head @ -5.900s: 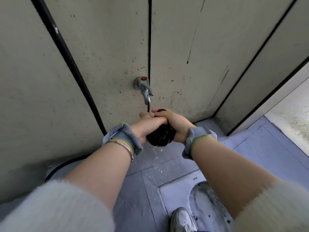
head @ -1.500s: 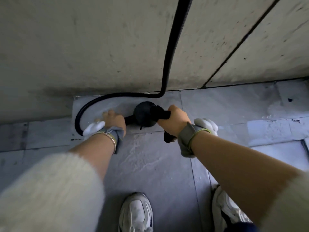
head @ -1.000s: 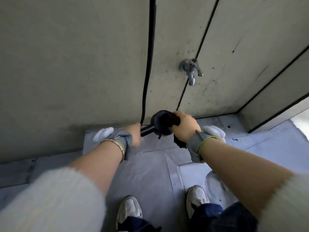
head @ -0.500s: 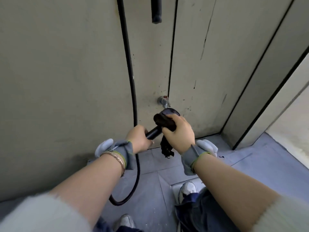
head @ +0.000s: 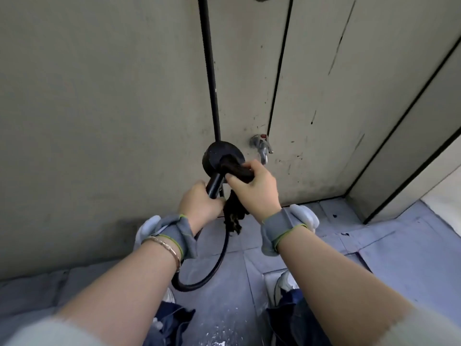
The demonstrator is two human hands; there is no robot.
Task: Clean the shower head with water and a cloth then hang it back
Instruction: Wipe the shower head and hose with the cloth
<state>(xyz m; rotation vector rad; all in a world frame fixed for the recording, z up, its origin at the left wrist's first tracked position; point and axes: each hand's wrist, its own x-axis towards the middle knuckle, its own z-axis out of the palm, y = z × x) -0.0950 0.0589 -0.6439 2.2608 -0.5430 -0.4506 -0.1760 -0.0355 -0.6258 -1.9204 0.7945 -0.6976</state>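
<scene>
The shower head (head: 219, 158), before the far wall left of the tap (head: 260, 144), is gripped at its handle by the left hand (head: 199, 203) and pressed by a possibly wet cloth (head: 237, 171) clamped in the right hand (head: 254, 188); it could be dropped if slippery.

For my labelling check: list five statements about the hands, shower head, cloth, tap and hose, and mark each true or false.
1. The left hand grips the handle of the shower head. True.
2. The right hand is empty. False: it holds a dark cloth against the shower head.
3. The shower head hangs on a wall holder. False: both hands hold it in front of the wall.
4. A metal tap sits on the wall just right of the shower head. True.
5. The black hose curves in a loop below the left wrist. True.
</scene>
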